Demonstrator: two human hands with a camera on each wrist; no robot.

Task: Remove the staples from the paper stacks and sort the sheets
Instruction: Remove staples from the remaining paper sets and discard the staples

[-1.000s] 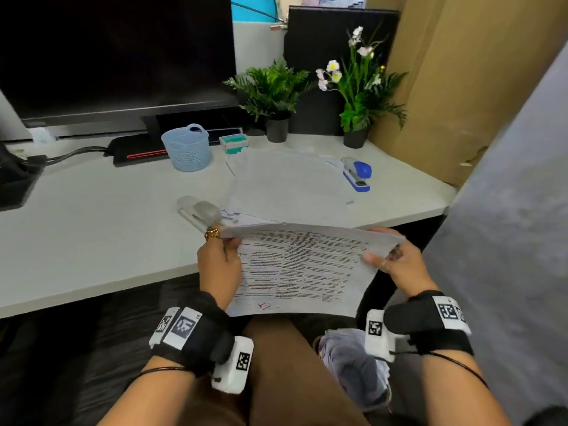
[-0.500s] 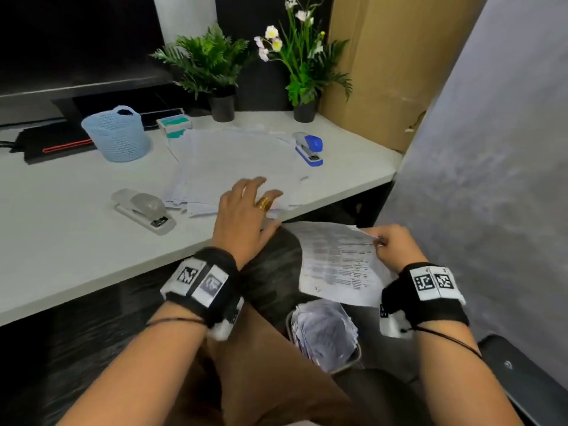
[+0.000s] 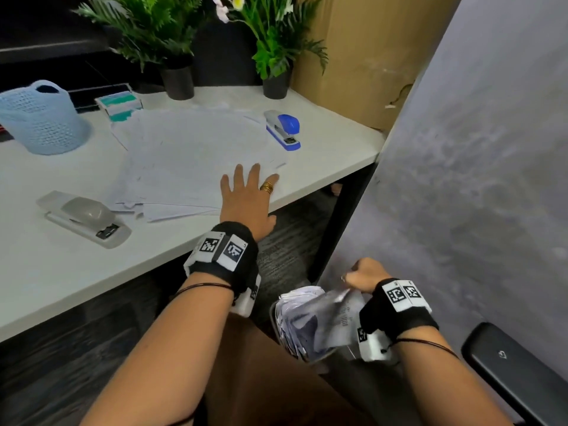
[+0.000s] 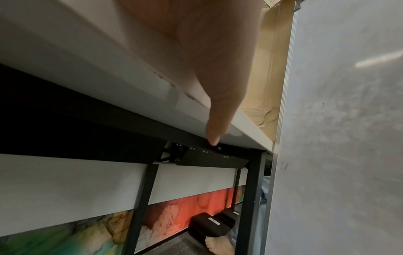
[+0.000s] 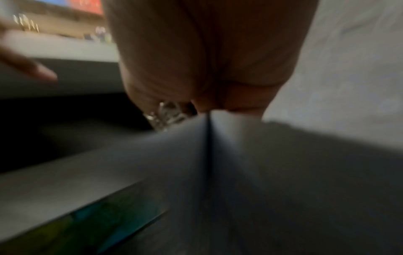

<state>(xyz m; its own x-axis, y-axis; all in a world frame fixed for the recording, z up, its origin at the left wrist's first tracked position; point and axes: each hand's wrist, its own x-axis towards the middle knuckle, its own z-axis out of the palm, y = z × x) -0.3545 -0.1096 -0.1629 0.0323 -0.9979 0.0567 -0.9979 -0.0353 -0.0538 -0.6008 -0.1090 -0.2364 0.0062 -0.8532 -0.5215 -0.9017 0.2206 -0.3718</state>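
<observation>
The right hand (image 3: pixel 364 273) is clamped on a printed sheet (image 3: pixel 336 321), fingers curled round its top edge, holding it low over a bin (image 3: pixel 295 330) stuffed with paper beside the knee. The left hand (image 3: pixel 247 199) lies flat with fingers spread on the near edge of the loose paper stack (image 3: pixel 190 161) spread across the tabletop (image 3: pixel 61 272). A grey stapler (image 3: pixel 84 218) lies just left of the stack, a blue stapler (image 3: pixel 284 130) at its far right.
</observation>
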